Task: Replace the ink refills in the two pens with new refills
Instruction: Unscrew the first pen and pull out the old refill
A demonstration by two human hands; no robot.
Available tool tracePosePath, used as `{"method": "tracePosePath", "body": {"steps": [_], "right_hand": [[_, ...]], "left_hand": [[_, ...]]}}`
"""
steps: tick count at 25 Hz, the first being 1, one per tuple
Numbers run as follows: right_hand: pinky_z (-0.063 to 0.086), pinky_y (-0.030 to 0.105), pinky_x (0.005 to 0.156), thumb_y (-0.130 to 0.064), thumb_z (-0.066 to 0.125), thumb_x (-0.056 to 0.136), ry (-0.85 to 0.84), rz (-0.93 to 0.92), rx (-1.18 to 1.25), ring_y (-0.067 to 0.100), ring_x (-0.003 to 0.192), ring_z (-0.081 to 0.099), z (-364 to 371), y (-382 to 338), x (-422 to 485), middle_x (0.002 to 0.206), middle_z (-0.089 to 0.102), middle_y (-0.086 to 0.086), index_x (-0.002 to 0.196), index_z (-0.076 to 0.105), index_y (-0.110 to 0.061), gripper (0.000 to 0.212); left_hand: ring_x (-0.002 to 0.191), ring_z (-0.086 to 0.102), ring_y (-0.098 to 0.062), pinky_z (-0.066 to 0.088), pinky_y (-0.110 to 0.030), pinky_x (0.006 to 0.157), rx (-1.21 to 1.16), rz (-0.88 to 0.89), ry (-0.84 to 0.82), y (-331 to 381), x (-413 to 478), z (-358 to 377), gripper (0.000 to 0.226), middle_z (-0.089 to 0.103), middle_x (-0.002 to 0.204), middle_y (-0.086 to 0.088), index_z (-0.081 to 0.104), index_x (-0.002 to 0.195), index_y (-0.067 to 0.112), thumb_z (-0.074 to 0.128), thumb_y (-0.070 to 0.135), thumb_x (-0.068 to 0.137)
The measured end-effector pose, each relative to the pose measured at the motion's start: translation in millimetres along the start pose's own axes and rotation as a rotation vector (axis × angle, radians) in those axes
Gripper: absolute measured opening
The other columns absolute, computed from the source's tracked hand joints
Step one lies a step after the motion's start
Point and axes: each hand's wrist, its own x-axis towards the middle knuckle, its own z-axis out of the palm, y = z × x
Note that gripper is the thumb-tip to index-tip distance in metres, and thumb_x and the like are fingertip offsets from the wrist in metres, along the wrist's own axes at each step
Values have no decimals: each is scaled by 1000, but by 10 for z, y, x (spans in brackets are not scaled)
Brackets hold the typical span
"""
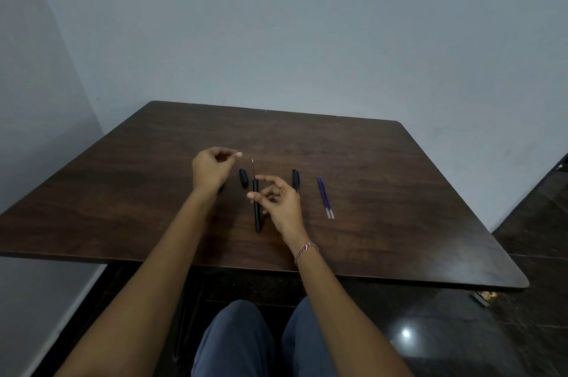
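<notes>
A black pen barrel lies lengthwise on the dark wooden table, with a thin refill tip sticking out of its far end. My right hand is at the barrel's upper part, thumb on its left and fingers on its right. A black cap lies just left of the refill tip. My left hand hovers left of the cap, fingers loosely curled, nothing visible in it. A second black pen lies partly hidden behind my right hand. Two purple refills lie side by side further right.
A small dark piece shows on the table beside my left wrist. Grey walls stand behind and to the left of the table. My knees in blue trousers are under the near edge. Dark glossy floor is on the right.
</notes>
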Motion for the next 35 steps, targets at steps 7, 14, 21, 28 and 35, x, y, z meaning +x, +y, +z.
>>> {"method": "tracePosePath", "body": {"steps": [7,14,21,28,35], "right_hand": [[52,22,61,-19,79,75,78,-20,52,9,68,63,-14,-1,-8,70,66,0,108,59,-23,39],[53,21,59,-18,79,74,81,-39,28,10,68,63,-26,-1,-10,71,64,1,99,57,-23,34],[54,22,62,-20,79,75,50,-25,0,5,66,62,-22,17,7,70,64,-2,99,58,-23,32],[54,23,61,-20,79,75,47,-35,-4,9,68,63,-13,19,14,69,64,-1,97,59,-24,31],[53,21,60,-20,79,75,45,-21,-5,7,65,62,-10,9,8,69,65,-1,97,56,-29,33]], "left_hand": [[82,66,-17,57,-21,65,-330,-207,-337,113,-268,12,11,70,85,-5,68,80,9,76,14,75],[75,64,-13,51,-15,50,-344,-235,-384,129,-312,37,7,70,78,-3,68,74,7,75,6,74],[59,64,-8,54,-17,53,-454,-249,-310,212,-205,95,5,67,62,0,67,78,7,72,6,78],[53,63,-3,53,-15,53,-504,-204,-242,263,-83,160,6,66,52,6,67,75,9,72,5,78],[50,62,-2,52,-13,52,-607,-175,-126,332,-22,196,9,66,55,6,65,75,7,70,1,79]]}}
